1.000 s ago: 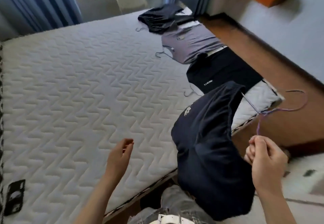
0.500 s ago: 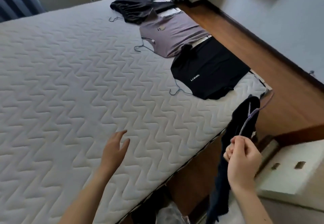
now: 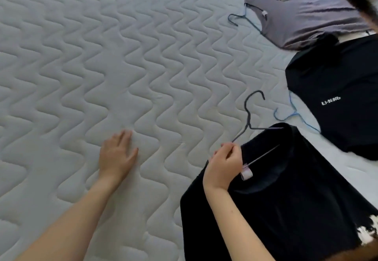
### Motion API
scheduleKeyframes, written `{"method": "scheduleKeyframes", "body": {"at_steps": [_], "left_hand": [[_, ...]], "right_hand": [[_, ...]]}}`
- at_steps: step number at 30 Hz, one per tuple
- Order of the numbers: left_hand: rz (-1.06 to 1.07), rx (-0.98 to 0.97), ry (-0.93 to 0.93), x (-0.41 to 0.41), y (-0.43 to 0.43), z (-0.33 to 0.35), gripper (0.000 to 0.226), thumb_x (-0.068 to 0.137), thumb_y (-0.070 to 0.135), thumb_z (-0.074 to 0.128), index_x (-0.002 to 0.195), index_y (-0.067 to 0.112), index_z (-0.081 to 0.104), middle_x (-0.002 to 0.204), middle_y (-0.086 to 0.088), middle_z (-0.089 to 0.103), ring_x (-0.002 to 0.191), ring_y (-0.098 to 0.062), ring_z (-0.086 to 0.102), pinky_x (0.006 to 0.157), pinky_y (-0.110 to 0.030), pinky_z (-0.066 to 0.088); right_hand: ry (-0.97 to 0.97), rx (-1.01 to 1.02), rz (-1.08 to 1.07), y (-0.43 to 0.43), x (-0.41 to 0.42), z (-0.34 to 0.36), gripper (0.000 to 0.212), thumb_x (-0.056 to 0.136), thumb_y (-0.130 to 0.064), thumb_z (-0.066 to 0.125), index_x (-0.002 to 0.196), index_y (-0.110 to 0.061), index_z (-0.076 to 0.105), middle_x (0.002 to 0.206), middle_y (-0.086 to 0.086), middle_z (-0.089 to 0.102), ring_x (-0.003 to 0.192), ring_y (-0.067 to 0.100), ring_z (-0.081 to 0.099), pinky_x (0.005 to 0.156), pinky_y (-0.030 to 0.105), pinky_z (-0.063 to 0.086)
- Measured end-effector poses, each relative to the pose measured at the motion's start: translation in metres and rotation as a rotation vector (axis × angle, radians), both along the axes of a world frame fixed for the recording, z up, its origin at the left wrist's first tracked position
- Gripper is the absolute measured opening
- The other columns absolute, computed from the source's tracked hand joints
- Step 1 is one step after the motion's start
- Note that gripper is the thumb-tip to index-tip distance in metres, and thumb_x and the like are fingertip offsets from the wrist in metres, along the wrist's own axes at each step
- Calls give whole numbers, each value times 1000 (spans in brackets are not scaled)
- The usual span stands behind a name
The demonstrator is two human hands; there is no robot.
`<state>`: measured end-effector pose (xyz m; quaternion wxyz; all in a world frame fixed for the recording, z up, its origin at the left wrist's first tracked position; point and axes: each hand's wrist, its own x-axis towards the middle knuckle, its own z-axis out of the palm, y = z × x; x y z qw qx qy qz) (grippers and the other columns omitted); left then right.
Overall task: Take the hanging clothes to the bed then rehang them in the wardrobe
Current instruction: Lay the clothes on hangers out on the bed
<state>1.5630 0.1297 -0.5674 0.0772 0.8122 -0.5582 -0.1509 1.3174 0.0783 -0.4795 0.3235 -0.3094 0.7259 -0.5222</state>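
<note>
While the left hand (image 3: 116,156) rests palm-down on the bed (image 3: 102,56) with fingers straight, the right hand (image 3: 224,166), apart from it, pinches the hanger (image 3: 248,117) by one wire shoulder. The dark shirt (image 3: 286,199) on that hanger lies on the bed, just beside a black shirt (image 3: 337,89).

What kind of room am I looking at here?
Probably a bedroom: a quilted mattress fills the view, a grey shirt and a black shirt lie on it, and the right hand holds the wire hanger of a third dark shirt.
</note>
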Motion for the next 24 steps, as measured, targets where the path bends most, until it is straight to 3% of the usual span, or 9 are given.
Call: {"method": "scheduleKeyframes", "body": {"at_steps": [2,5,15,20,24], "left_hand": [[-20,-21,-81,5,2,-26,66,86,50,34,140,16,48,143,-13,49,129,-37,45,104,-50,34],[-3,-157,-127,6,5,-45,59,88,43,40,138,14,51,141,-12,52,128,-37,46,107,-52,31],[53,-226,-148,6,5,-49,58,87,42,42,138,16,54,140,-9,55,128,-35,48,108,-53,33],[54,-232,-177,6,8,-52,57,89,41,39,136,14,55,140,-10,55,129,-34,47,109,-52,34],[53,-228,-178,7,8,-54,55,89,39,40,136,15,56,140,-9,55,130,-33,46,110,-51,33]], "right_hand": [[86,-3,39,-16,16,-33,31,94,-22,38,73,-5,52,61,5,54,57,26,51,59,35,41],[125,20,85,-26,34,-63,33,99,-15,39,76,5,52,61,7,54,60,30,53,60,37,41],[98,-15,196,-87,115,-58,35,97,-22,36,75,0,51,66,16,60,64,33,56,63,42,42],[38,-40,245,-136,157,-48,29,100,-15,39,75,-7,49,64,1,58,67,30,61,65,38,47],[44,58,335,-165,171,-71,32,100,-23,37,76,-6,50,71,11,65,67,33,63,66,45,51]]}}
